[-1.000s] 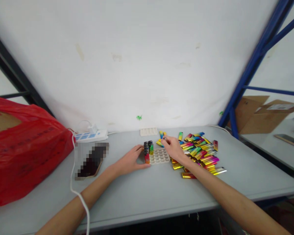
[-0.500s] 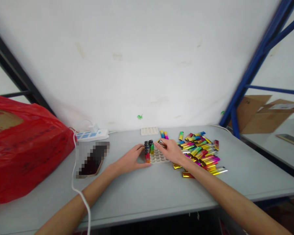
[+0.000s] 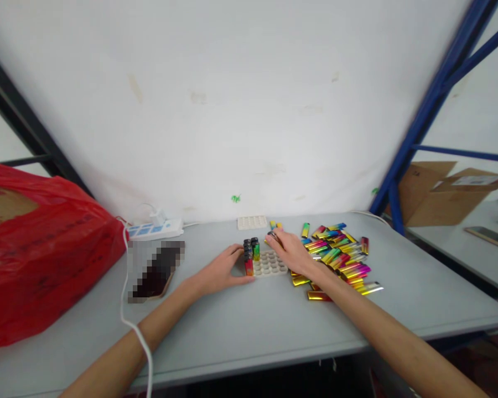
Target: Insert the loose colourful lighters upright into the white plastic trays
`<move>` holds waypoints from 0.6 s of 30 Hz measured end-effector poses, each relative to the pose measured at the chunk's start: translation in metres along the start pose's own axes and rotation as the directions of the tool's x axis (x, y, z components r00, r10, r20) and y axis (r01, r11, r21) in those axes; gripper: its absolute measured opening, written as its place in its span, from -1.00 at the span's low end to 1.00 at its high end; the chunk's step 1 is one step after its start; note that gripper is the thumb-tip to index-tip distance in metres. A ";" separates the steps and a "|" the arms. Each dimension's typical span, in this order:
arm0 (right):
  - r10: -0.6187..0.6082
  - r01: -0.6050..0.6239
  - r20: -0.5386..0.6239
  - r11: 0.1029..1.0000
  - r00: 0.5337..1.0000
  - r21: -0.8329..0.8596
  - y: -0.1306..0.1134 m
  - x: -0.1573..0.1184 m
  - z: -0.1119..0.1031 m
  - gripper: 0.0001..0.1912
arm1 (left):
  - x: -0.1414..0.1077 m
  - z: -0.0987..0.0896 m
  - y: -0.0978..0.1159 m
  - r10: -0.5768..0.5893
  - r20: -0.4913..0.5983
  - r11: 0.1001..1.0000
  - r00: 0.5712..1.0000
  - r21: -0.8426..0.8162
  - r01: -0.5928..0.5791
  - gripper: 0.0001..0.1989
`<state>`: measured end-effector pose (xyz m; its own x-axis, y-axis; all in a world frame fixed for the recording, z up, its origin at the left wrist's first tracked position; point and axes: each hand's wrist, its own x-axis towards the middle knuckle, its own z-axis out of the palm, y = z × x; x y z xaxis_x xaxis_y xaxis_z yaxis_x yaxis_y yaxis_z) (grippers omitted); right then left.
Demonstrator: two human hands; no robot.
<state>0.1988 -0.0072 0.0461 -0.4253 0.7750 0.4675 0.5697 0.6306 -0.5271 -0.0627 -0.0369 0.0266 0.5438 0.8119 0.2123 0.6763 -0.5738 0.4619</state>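
A white tray (image 3: 269, 269) with rows of round pockets lies on the table. Several lighters (image 3: 249, 267) with black tops stand upright along its left side, and a green-yellow one (image 3: 256, 252) is in the row beside them. My left hand (image 3: 218, 271) grips the tray's left end, thumb at the front corner and fingers behind the standing lighters. Above the tray's back right part, my right hand (image 3: 290, 251) is closed on a lighter (image 3: 273, 236), mostly hidden by the fingers. To the right lies a loose pile of shiny multicoloured lighters (image 3: 342, 257).
A second white tray (image 3: 252, 223) lies by the wall. On the left are a power strip (image 3: 155, 229), a blurred-out phone (image 3: 157, 273), a white cable (image 3: 126, 318) and a red plastic bag (image 3: 53, 260). A cardboard box (image 3: 435, 196) stands beyond the blue frame (image 3: 423, 119).
My right hand has moved slightly up and back from the pockets with the lighter, uncovering more of the tray. The left hand stays in place.
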 end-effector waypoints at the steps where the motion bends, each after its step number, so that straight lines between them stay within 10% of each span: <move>1: -0.056 0.056 0.007 0.998 0.998 -0.021 0.000 -0.001 0.000 -0.63 | 0.000 0.000 0.000 -0.002 -0.002 1.000 1.000 -0.001 0.002 -0.25; 5: -0.205 0.216 0.086 0.964 0.975 -0.152 -0.001 -0.003 -0.002 -0.62 | 0.000 0.003 -0.004 0.004 -0.013 1.000 1.000 0.000 -0.004 -0.26; 18: -0.088 0.158 0.285 0.959 0.955 -0.234 -0.007 -0.001 0.015 -0.72 | -0.001 0.003 -0.005 0.045 -0.021 0.999 0.999 -0.011 -0.045 -0.27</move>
<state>0.1846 -0.0121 0.0386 -0.6563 0.6963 0.2908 0.6436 0.7177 -0.2659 -0.0648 -0.0353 0.0219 0.5627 0.7876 0.2510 0.6458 -0.6084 0.4613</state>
